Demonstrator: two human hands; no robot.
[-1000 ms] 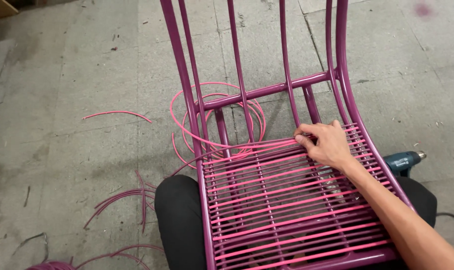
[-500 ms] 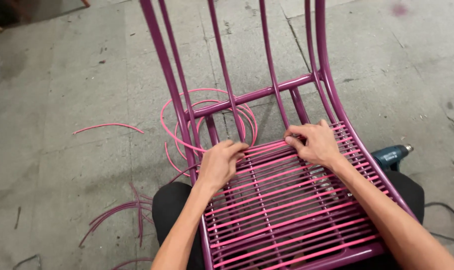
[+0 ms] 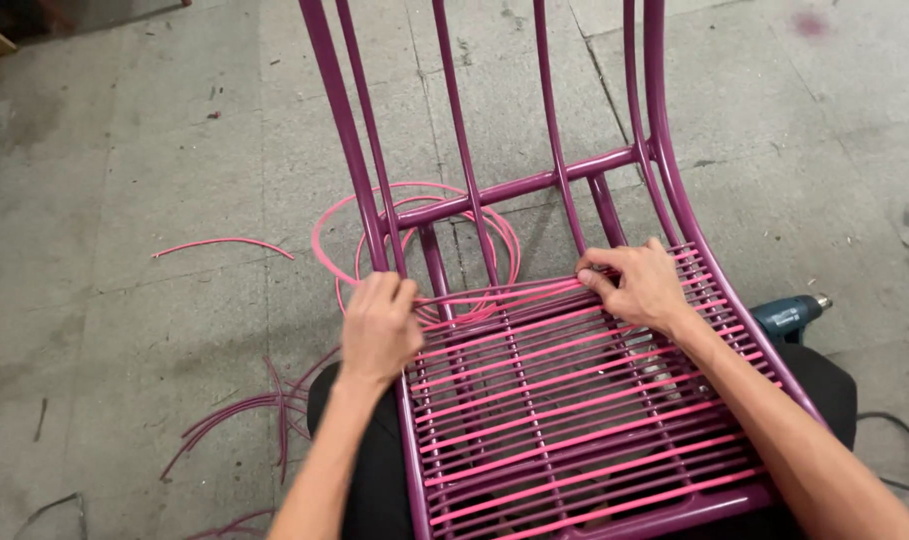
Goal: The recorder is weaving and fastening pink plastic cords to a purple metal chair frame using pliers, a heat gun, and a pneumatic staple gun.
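A person weaves pink plastic cord [image 3: 535, 297] across the seat of a purple metal chair frame [image 3: 520, 188] propped over their lap, seen from above. The left hand [image 3: 380, 330] is closed around the frame's left side rail, fingers curled over the point where the newest strand turns; the right hand [image 3: 640, 285] is pinched on the same strand near the right rail, at the back edge of the woven seat [image 3: 575, 420]. The two hands are well apart, with the cord stretched between them. Done well, this step appears to call for steady tension from both ends, so that the new row lies straight and snug against the row in front of it, with no slack left where it wraps the rail. Whether the strand passes over or under the left rail cannot be told, since the knuckles cover it. Behind the seat, a loose coil of pink cord [image 3: 415, 235] lies on the floor, seen through the upright bars of the chair back. The floor is worn grey concrete [image 3: 125, 150], stained and cracked at its joints, littered with cut lengths of pink cord [image 3: 225, 245] and darker purple offcuts [image 3: 245, 420]. A blue heat gun [image 3: 790, 315] rests just beside the right edge of the seat, and a dark cable [image 3: 900, 450] trails near it.
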